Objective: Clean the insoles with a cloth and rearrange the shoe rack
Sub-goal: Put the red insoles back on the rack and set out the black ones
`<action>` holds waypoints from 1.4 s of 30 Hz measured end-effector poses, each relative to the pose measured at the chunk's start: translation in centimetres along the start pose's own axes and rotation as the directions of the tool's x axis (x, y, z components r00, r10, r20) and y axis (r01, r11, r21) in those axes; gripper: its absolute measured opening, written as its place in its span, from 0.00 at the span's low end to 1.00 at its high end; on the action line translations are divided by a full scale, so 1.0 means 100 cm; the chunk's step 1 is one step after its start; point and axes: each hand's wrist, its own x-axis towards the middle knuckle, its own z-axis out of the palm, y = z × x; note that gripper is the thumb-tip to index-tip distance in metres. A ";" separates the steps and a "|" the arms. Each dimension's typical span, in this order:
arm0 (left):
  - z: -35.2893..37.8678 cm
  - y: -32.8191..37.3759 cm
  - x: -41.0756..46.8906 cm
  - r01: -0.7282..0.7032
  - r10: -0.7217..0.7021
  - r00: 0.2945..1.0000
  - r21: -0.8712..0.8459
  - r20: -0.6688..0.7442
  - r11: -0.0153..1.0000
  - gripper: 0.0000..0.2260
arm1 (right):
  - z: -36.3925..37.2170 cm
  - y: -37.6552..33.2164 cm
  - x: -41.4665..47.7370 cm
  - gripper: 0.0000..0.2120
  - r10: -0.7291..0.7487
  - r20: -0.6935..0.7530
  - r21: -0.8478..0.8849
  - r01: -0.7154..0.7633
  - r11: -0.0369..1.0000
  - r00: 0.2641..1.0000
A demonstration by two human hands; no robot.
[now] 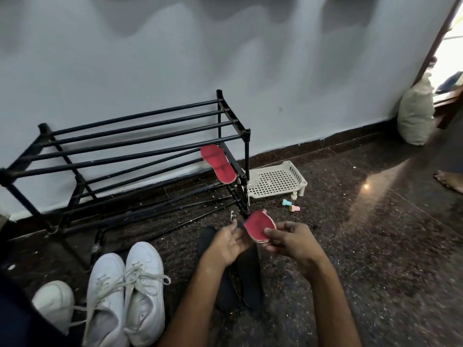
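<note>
Head view, lower centre: a red insole (259, 225) with a pale foam edge is held between both hands. The right hand (290, 240) pinches it with thumb on top, and the left hand (229, 242) props it from beneath with straight fingers. Two black insoles (246, 279) lie on the floor below. Its red twin (218, 164) leans on the black tubular shoe rack (125, 146). White lace-up sneakers (125, 291) sit at lower left and a perforated white plastic tray (275, 181) stands beside the rack. The speckled dark stone floor (363, 246) is glossy, and the wall (225, 58) is pale grey.
</note>
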 end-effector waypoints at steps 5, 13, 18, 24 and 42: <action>-0.002 0.065 -0.036 -0.253 0.253 0.968 -0.048 -0.009 0.966 0.08 | 0.024 -0.024 -0.009 0.11 -0.099 0.101 0.145 0.084 0.986 0.990; -0.014 0.155 -0.033 -0.433 0.450 0.890 0.167 -0.075 0.886 0.10 | 0.091 -0.023 0.048 0.11 -0.184 0.114 0.284 0.145 0.948 0.976; -0.023 0.197 0.015 -0.399 0.462 0.871 0.305 -0.169 0.865 0.11 | 0.127 -0.028 0.115 0.12 -0.147 0.083 0.302 0.116 0.946 0.986; -0.044 0.232 0.078 -0.353 0.466 0.856 0.404 -0.225 0.844 0.13 | 0.152 -0.019 0.180 0.10 -0.158 0.043 0.220 0.145 0.965 0.987; -0.063 0.233 0.113 -0.337 0.740 0.548 0.707 -0.389 0.621 0.09 | 0.163 0.024 0.204 0.11 -0.393 -0.226 -0.193 0.354 0.915 0.891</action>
